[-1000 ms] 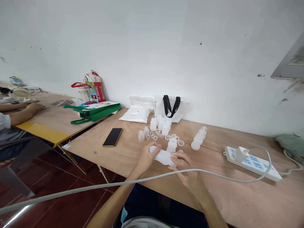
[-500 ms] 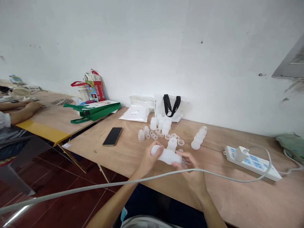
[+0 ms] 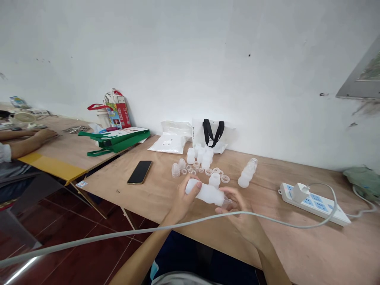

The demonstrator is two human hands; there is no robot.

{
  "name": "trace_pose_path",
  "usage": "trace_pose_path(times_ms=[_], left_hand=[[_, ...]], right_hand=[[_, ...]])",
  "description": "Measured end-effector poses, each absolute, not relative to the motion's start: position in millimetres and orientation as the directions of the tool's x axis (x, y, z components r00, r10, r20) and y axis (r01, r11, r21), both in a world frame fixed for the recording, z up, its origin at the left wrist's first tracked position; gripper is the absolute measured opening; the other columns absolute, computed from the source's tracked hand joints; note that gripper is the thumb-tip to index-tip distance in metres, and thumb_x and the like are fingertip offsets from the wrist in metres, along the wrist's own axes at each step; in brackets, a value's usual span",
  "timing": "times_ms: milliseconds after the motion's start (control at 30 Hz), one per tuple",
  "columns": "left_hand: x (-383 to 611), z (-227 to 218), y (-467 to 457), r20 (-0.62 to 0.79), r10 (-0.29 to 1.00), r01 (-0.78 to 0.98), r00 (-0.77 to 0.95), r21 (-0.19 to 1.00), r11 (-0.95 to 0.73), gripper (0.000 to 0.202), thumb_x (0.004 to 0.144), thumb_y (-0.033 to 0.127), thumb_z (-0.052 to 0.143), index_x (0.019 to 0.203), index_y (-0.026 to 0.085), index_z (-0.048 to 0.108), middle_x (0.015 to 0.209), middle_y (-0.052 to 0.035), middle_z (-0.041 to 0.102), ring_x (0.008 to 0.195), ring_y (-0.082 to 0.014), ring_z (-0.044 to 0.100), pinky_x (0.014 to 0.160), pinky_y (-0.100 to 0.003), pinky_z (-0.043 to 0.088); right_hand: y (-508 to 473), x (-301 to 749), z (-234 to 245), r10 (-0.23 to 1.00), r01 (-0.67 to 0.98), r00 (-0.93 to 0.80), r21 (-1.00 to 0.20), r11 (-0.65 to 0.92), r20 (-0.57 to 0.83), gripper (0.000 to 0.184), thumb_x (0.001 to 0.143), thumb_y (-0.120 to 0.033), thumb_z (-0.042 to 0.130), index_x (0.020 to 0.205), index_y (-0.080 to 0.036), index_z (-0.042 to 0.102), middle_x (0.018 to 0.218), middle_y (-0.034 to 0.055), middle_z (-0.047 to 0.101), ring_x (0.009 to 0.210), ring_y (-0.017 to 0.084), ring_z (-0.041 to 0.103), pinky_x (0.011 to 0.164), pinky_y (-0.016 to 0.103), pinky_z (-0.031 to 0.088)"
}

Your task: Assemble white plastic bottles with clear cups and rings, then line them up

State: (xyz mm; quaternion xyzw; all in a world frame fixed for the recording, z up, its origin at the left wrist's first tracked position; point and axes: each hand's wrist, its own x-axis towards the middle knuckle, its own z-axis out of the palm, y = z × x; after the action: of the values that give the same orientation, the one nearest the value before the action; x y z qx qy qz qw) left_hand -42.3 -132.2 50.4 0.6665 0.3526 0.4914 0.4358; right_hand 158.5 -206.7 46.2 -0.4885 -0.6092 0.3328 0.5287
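Co-worker's hand (image 3: 44, 135): far left of the held bottle (image 3: 204, 194), resting on the next table, well apart from it.
Green bag (image 3: 117, 139): lying flat, back and left of the held bottle.
Black smartphone (image 3: 139, 172): face up on the plywood table (image 3: 297, 245), left of the held bottle.
Translucent caps and rings (image 3: 192, 170): scattered just behind the held bottle.
Left hand (image 3: 185, 200): fingers curled tight around the bottle's thick end, clamped on it!
Held bottle: frosted white plastic, lying sideways above the table, clear tip pointing right.
Upright bottle (image 3: 214, 180): standing just behind the held bottle.
Right hand (image 3: 237, 209): fingers loosely curved right by the clear tip; contact too hard to call.
Power strip (image 3: 311, 204): well right of the held bottle, white plug in, its white cable (image 3: 178, 225) running across in front of the hands.
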Motion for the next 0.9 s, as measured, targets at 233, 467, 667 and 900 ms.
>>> trace_pose_path(times_ms=[233,467,667,900], left_hand=[[-42.2,52.4,-136.3,0.344,0.893,0.091,0.289,0.919,-0.383,0.042,0.093,0.059,0.058,0.096,0.017,0.058,0.075,0.0001,0.056,0.065,-0.0137,0.05,0.058,-0.023,0.038],[-41.1,51.9,-132.7,0.266,0.919,-0.022,0.291,0.962,-0.272,0.046,0.092,0.064,0.057,0.096,0.018,0.054,0.074,0.0018,0.051,0.059,-0.0108,0.045,0.051,-0.022,0.036],[-48.5,51.4,-133.9,0.382,0.872,0.071,0.307,0.904,-0.421,0.046,0.088,0.062,0.062,0.102,0.018,0.057,0.082,-0.0024,0.059,0.067,-0.015,0.054,0.06,-0.025,0.044],[-60.4,48.7,-134.4,0.461,0.785,0.248,0.415,0.772,-0.585,0.052,0.08,0.059,0.073,0.112,0.02,0.061,0.099,-0.0089,0.068,0.082,-0.0246,0.064,0.076,-0.035,0.051]], right_hand=[[-198.8,157.4,43.1,0.999,0.026,0.014,-0.999,0.03,0.03,0.055,0.079,-0.067,0.075,0.1,-0.017,0.072,0.069,0.0032,0.068,0.049,0.014,0.057,0.038,0.024,0.048],[-203.0,153.4,42.4,0.972,0.09,0.062,-0.971,0.219,0.225,0.056,0.077,-0.051,0.084,0.124,-0.027,0.064,0.107,0.0063,0.072,0.072,0.016,0.065,0.045,0.022,0.054],[-201.4,158.2,42.4,0.991,-0.023,0.037,-0.991,0.13,0.129,0.057,0.074,-0.048,0.087,0.121,-0.021,0.069,0.089,0.0064,0.074,0.071,0.021,0.07,0.047,0.028,0.059],[-195.5,162.4,38.8,0.995,-0.137,0.013,-0.986,0.097,0.096,0.061,0.074,-0.056,0.085,0.12,-0.019,0.07,0.073,0.004,0.071,0.059,0.019,0.066,0.042,0.03,0.057]])
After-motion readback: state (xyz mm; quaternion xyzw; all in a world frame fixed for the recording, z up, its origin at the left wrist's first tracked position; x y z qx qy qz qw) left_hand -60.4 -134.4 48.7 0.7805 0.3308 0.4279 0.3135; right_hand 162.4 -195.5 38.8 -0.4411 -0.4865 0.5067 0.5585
